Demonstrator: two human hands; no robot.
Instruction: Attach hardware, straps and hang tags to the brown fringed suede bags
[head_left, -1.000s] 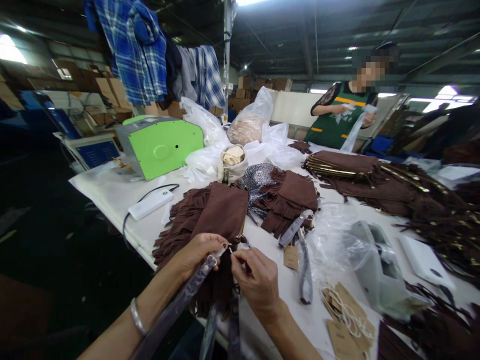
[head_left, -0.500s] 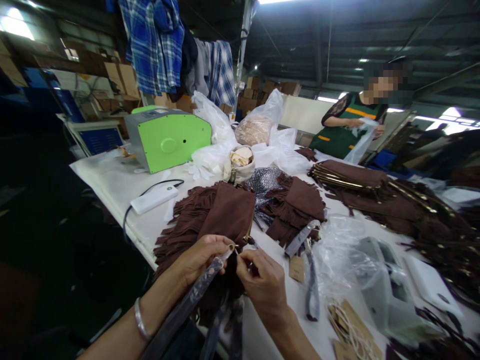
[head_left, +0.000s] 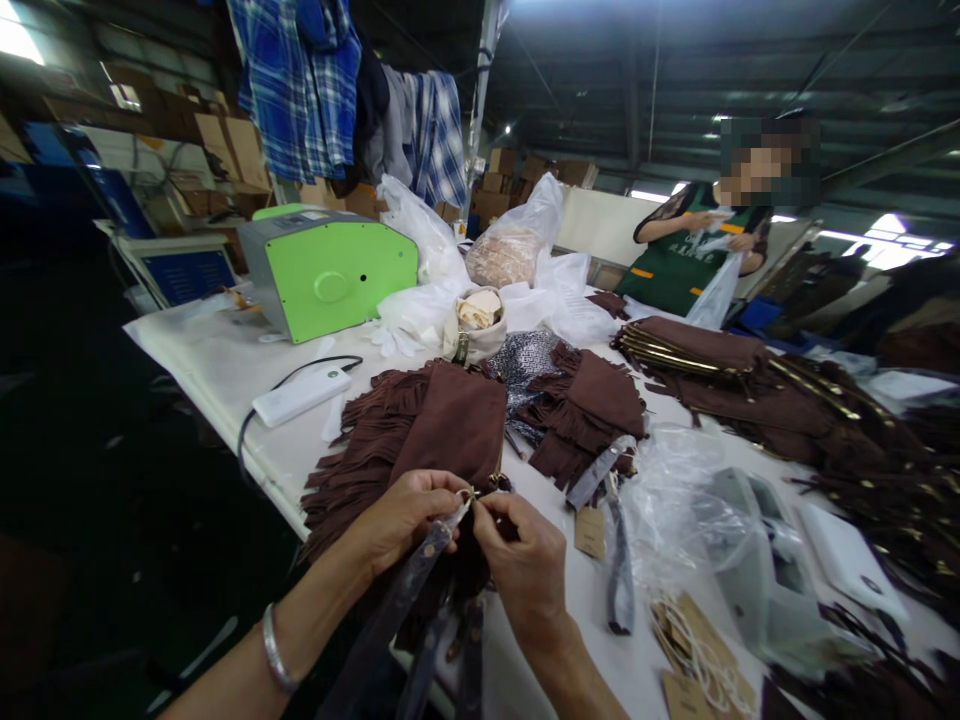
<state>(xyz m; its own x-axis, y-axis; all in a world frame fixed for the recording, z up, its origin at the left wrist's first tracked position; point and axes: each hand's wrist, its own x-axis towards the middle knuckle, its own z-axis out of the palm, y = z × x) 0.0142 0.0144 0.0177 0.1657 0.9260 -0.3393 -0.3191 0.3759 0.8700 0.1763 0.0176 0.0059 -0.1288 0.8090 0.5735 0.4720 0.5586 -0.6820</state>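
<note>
A brown fringed bag lies at the near side of the white table. Over its near corner, my left hand is closed on the end of a plastic-wrapped strap, by a small gold ring. Touching the same ring from the right, my right hand is pinched, and what is between its fingertips is too small to make out. The zipper end of the bag sits just beyond my fingers. More wrapped straps hang below my hands.
Right of my hands lie a second fringed bag, a paper tag, clear plastic, a translucent bin and stacked brown bags. A green machine and white power strip are left. A person stands across the table.
My fingertips have come closer together at the ring. The view has shifted slightly. Across the table, the person's hands have moved on the plastic bag.
</note>
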